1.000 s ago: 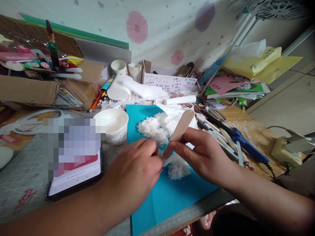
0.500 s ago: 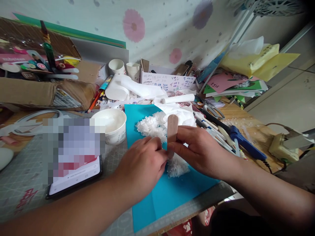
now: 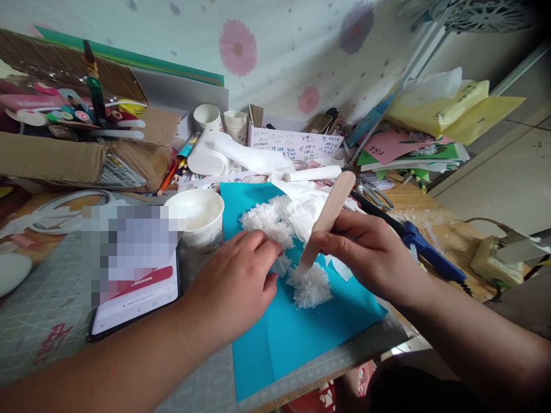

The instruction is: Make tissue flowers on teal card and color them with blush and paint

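In my right hand [image 3: 365, 246] a wide wooden craft stick [image 3: 333, 212] is pinched between thumb and fingers. It slants up to the right, and its lower end touches or nearly touches a tuft of crumpled white tissue paper [image 3: 312, 289]. My left hand [image 3: 241, 275] hovers at the left of that tuft, thumb and fingers apart, fingertips close to more white tissue tufts [image 3: 262, 221]. Whether those fingertips touch the paper is hidden. All the tufts lie on a blue sheet of paper [image 3: 275, 355]. Left of it stands a paper cup [image 3: 200, 229] with whitish contents.
A phone [image 3: 133, 298] lies on the grey cutting mat [image 3: 47, 310]. To the right are a blue glue gun [image 3: 434, 252] and scissors [image 3: 374, 198]. A cardboard box [image 3: 55, 155] of supplies stands back left, with paper cups [image 3: 236, 123] and a paper roll [image 3: 314, 173] behind the sheet.
My right hand has moved right and tilted the stick from upright to slanting. My left hand has drawn slightly left, away from the stick, and its thumb and fingers have parted.
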{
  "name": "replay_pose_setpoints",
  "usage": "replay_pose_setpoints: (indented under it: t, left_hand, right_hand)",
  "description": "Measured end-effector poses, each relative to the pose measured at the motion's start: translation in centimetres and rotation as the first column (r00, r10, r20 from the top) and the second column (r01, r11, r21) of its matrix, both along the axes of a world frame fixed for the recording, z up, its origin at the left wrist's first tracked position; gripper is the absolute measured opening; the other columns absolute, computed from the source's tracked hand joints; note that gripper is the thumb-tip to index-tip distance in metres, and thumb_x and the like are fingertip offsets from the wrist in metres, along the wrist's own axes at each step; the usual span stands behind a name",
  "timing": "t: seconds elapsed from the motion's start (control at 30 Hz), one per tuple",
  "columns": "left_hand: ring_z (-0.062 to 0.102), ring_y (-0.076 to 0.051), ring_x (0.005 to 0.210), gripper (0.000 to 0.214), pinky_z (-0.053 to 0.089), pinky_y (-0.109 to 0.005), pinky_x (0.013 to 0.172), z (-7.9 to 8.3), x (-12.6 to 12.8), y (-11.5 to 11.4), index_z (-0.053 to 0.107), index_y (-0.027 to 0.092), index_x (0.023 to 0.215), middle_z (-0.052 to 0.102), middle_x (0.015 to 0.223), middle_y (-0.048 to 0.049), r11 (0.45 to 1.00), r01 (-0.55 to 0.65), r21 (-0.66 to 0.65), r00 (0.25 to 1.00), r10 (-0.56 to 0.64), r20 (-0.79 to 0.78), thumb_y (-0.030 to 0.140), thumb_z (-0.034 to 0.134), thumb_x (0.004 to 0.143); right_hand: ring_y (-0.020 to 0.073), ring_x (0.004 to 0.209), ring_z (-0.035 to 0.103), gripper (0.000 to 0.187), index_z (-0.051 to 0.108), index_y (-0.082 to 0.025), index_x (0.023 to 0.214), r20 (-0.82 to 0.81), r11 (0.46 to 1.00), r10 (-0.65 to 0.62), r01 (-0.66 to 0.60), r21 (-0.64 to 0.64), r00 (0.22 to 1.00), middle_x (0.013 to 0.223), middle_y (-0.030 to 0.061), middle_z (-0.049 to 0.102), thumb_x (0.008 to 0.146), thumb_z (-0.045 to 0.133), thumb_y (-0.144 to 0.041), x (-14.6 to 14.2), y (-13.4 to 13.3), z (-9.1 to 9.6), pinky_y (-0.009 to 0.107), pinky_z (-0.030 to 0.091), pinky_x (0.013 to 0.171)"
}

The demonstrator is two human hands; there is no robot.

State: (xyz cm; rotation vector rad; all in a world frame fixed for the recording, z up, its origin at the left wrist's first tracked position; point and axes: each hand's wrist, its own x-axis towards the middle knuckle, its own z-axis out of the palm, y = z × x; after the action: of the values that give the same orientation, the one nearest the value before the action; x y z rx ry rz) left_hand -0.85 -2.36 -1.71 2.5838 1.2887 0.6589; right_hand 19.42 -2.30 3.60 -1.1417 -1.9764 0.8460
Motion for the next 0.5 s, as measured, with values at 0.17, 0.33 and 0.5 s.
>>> replay_pose_setpoints:
  t: [0.17, 0.33, 0.5]
  left_hand:
    - [0.059, -0.031, 0.100, 0.017, 0.050, -0.047, 0.086, -0.1, 0.2, 0.3, 0.064, 0.018, 0.096, 0.065, 0.099, -0.0076, 1.000, 0.018, -0.020, 0.998, -0.019, -0.059, 0.015, 0.063, 0.079]
    - [0.059, -0.025, 0.088, 0.013, 0.048, -0.039, 0.074, -0.2, -0.1, 0.8, 0.061, 0.019, 0.076, 0.060, 0.084, -0.0042, 0.998, 0.059, -0.015, 0.991, -0.060, -0.123, 0.010, 0.056, 0.084]
    - [0.056, -0.023, 0.084, 0.017, 0.044, -0.036, 0.068, 0.1, -0.4, 1.0, 0.057, 0.018, 0.071, 0.057, 0.081, -0.0032, 0.996, 0.069, -0.057, 0.988, -0.076, -0.131, 0.006, 0.053, 0.082]
  right_hand:
    - [0.0157, 0.073, 0.060, 0.018, 0.067, -0.013, 0.081, 0.174, 0.994, 0.099, -0.106, 0.030, 0.980, 0.082, 0.0055, 0.069, 0.091, 0.054, -0.020, -0.6, -0.4, -0.4, 0.026, 0.045, 0.065]
    - [0.0164, 0.071, 0.059, 0.020, 0.069, -0.012, 0.082, 0.230, 0.996, -0.017, -0.004, 0.088, 0.973, 0.079, 0.0060, 0.069, 0.089, 0.053, -0.020, -0.5, 0.2, -0.9, 0.027, 0.044, 0.064]
    - [0.0162, 0.068, 0.059, 0.017, 0.066, -0.014, 0.078, 0.169, 0.997, -0.073, 0.078, -0.025, 0.983, 0.074, 0.0039, 0.068, 0.087, 0.054, -0.023, -0.1, 0.8, -0.9, 0.026, 0.045, 0.060]
